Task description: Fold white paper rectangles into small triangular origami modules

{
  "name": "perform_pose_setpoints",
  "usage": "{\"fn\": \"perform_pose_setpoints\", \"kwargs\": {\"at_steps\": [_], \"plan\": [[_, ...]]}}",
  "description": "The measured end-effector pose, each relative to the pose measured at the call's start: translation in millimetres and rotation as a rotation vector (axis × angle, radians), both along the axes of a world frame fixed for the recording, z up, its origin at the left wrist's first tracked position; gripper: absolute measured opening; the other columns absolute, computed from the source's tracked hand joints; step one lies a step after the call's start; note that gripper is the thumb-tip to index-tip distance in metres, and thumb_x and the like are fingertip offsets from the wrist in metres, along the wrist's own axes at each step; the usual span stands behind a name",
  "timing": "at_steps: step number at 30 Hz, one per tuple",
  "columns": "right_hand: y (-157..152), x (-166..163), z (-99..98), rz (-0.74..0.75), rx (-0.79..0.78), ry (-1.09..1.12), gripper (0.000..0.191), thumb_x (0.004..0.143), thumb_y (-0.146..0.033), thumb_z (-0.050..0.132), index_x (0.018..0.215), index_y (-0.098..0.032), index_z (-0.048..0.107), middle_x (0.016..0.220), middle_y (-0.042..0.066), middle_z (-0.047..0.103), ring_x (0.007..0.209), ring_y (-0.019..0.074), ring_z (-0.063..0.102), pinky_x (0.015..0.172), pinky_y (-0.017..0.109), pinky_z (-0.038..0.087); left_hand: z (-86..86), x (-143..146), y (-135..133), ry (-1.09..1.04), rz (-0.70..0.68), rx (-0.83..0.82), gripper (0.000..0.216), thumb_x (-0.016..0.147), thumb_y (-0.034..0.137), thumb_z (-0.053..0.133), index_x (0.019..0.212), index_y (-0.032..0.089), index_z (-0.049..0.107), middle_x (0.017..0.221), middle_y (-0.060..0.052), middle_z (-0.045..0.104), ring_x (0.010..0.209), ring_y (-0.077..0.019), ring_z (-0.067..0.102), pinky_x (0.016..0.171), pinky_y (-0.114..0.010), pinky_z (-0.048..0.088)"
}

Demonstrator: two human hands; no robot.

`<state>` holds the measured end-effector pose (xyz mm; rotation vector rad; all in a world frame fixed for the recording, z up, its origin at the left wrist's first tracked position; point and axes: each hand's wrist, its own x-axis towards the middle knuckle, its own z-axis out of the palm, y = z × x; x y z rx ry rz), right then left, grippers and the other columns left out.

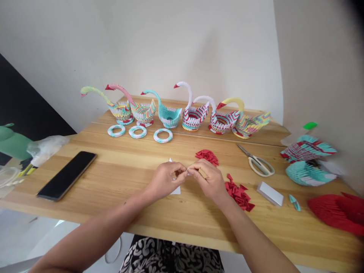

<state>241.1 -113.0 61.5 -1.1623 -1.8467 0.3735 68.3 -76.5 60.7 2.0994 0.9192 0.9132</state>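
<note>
My left hand (166,178) and my right hand (209,179) meet fingertip to fingertip above the wooden table (122,170), both pinching a small piece of white paper (189,172) that the fingers mostly cover. Beneath my left hand lies white paper (176,190), partly hidden. Just beyond my right hand sits a pile of red folded paper triangles (207,155); a second pile of red folded pieces (238,193) lies to the right of that wrist.
Several paper swans (170,116) line the back, with three paper rings (163,135) before them. A phone (67,175) lies left. Scissors (260,165), a small white box (270,193), a teal folded piece (295,202), teal swan bodies (308,173) and a red paper body (337,212) occupy the right.
</note>
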Motion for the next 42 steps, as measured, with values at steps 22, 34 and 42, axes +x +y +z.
{"fn": "perform_pose_setpoints", "kwargs": {"at_steps": [22,34,42], "plan": [[2,-5,-11.7,0.036,-0.377,0.571,0.014,0.084,-0.032,0.061,0.077,-0.020,0.060,0.072,-0.001,0.059,0.068,0.0128,0.054,0.064,0.024,0.041,0.6,2,-3,-0.127,-0.013,0.024,0.025,0.082,0.026,0.059,0.061,0.014,0.057,0.058,0.001,0.059,0.054,-0.0097,0.052,0.056,-0.021,0.037],[1,-5,-12.5,-0.030,-0.303,0.463,0.015,0.083,-0.033,0.062,0.077,-0.020,0.062,0.071,0.000,0.061,0.067,0.0136,0.055,0.063,0.025,0.043,1.1,-1,-1,-0.128,-0.021,0.121,0.031,0.087,0.031,0.055,0.061,0.015,0.055,0.058,0.001,0.057,0.056,-0.0103,0.050,0.060,-0.024,0.038],[-1,-4,-6.8,-0.066,-0.230,0.422,0.013,0.083,-0.031,0.062,0.076,-0.020,0.062,0.072,0.001,0.063,0.066,0.0145,0.058,0.063,0.025,0.046,-1.1,0,2,-0.149,-0.018,0.162,0.026,0.087,0.032,0.059,0.066,0.016,0.062,0.061,-0.001,0.062,0.059,-0.0117,0.052,0.062,-0.025,0.039]]}}
